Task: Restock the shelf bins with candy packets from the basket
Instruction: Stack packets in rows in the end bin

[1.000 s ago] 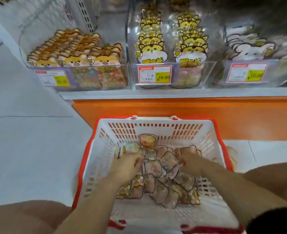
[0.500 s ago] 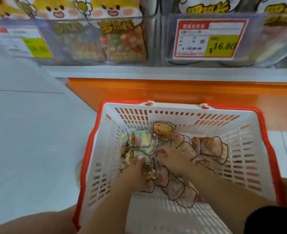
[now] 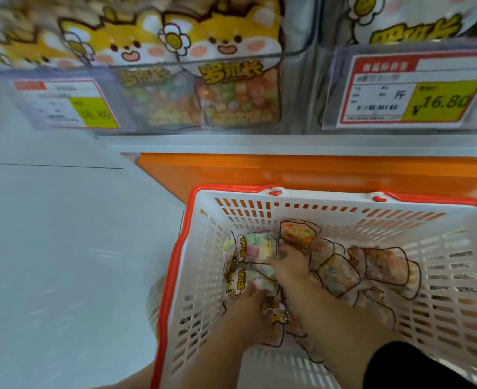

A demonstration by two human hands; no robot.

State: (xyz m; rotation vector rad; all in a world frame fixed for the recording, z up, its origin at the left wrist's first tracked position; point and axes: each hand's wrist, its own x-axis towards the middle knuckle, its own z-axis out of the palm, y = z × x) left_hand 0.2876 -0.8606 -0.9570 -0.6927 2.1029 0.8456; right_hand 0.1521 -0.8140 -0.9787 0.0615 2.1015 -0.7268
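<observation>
**Both hands in the basket, no packet lifted yet**

A pale shop floor (image 3: 49, 248) runs up to an orange panel (image 3: 288, 169). Above the panel, a shelf (image 3: 259, 143) carries clear bins (image 3: 302, 80), which are already well filled with cartoon-faced candy bags. One bin has a price tag (image 3: 406, 91) on its front. The basket (image 3: 175, 262) stands on the floor just in front of the panel, and loose packets (image 3: 335, 273) lie across its bottom.

The left hand (image 3: 245, 310) reaches forward to the lower pastel packet (image 3: 255, 277). Its fingers touch the near edge of the packet, but the tips are hidden, so I cannot tell if they grip it. The right hand (image 3: 289, 266) is deeper in the basket. Its fingers are bent down on the heap beside the upper pastel packet (image 3: 259, 247). The blur does not show if they pinch anything.

Both pastel packets lie flat near the left wall of the basket, one behind the other. Their printed tops point to that wall, so the long axis goes across the basket. The lower one lies straight ahead of the left fingers, and the upper one lies just left of the right fingers. I think each hand takes its nearest packet, and then the lift goes up and forward to the bins.
</observation>
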